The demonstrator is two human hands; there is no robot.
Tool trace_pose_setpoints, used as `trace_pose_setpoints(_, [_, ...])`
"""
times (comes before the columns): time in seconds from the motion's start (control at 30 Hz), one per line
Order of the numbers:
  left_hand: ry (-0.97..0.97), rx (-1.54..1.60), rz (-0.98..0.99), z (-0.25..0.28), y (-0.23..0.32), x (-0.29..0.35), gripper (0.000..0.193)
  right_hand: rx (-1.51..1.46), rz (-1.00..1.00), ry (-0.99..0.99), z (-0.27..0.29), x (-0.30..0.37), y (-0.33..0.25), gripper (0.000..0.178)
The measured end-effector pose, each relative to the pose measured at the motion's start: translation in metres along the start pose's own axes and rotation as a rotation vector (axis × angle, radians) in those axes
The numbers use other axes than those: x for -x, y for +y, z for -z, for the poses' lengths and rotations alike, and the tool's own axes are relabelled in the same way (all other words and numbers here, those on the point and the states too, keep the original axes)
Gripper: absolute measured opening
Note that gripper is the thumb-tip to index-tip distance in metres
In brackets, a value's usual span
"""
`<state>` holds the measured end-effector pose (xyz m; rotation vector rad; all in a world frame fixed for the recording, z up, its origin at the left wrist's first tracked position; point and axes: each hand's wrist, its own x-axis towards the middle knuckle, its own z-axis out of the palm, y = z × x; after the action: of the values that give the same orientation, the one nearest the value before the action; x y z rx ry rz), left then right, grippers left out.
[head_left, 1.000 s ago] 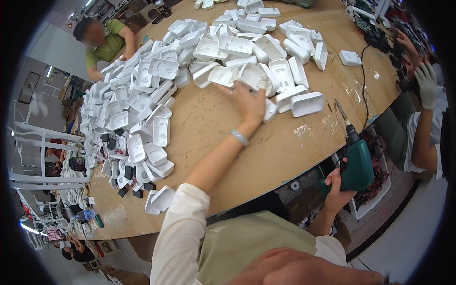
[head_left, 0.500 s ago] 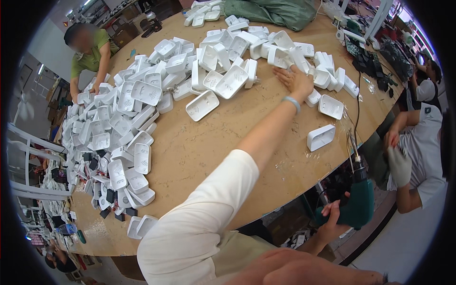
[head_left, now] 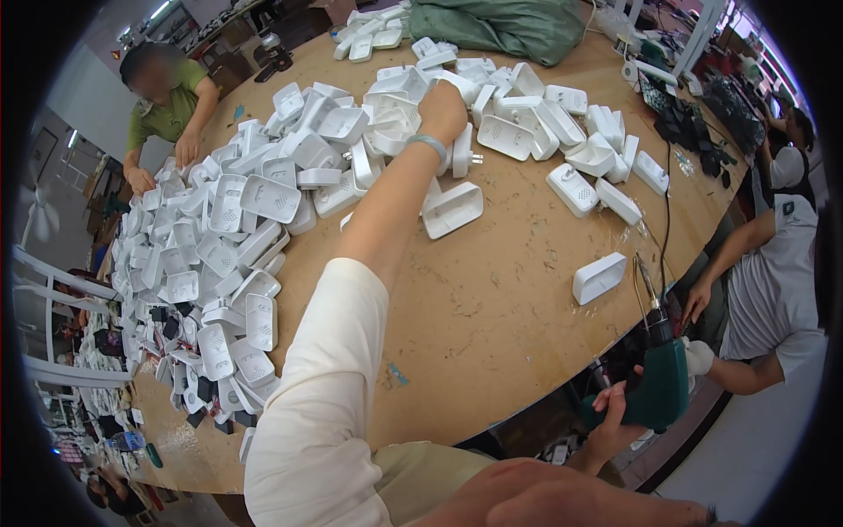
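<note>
White shells (head_left: 270,198) are lying heaped across the desk (head_left: 474,351), looking light, stiff and perhaps slippery; their raised rims are probably offering the surest hold. The left hand (head_left: 443,112) is resting over the heap, its fingers hiding from view, so whether they are gripping one is impossible to tell. Bare desk is leaving open room nearer the body. The right hand (head_left: 615,417) is gripping a green tool (head_left: 672,382) beside the desk's curved edge.
</note>
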<state>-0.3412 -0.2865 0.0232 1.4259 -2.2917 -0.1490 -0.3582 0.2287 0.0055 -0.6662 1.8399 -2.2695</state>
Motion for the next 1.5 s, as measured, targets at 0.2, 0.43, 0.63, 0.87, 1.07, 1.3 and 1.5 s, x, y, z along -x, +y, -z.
trace_pose_setpoints(0.2, [0.358, -0.008, -0.323, 0.063, -0.008, 0.01, 0.03, 0.048, -0.044, 0.04, -0.011, 0.003, -0.009, 0.037])
trace_pose_setpoints(0.43, [-0.235, -0.721, -0.419, 0.225, -0.053, 0.207, 0.016, 0.047, -0.082, 0.042, -0.006, -0.004, 0.01, 0.038])
trace_pose_setpoints(0.63, [-0.511, -0.794, -0.192, 0.278, -0.11, 0.237, 0.009, 0.001, -0.017, 0.001, -0.019, -0.007, 0.001, 0.038])
trace_pose_setpoints(0.87, [-0.048, -0.643, -0.508, 0.15, -0.166, 0.051, 0.059, 0.005, -0.077, -0.033, -0.028, 0.012, -0.014, 0.038])
trace_pose_setpoints(1.07, [-0.376, -0.515, -0.288, 0.172, -0.154, 0.082, 0.07, 0.038, -0.079, -0.077, -0.017, 0.023, -0.02, 0.038])
trace_pose_setpoints(1.3, [-0.06, -0.581, -0.34, 0.194, -0.238, 0.153, 0.045, -0.04, -0.083, -0.069, -0.013, 0.028, -0.023, 0.037])
trace_pose_setpoints(1.5, [0.011, -0.745, -0.383, 0.241, -0.295, 0.216, 0.04, -0.02, -0.09, -0.139, -0.013, 0.028, -0.026, 0.035])
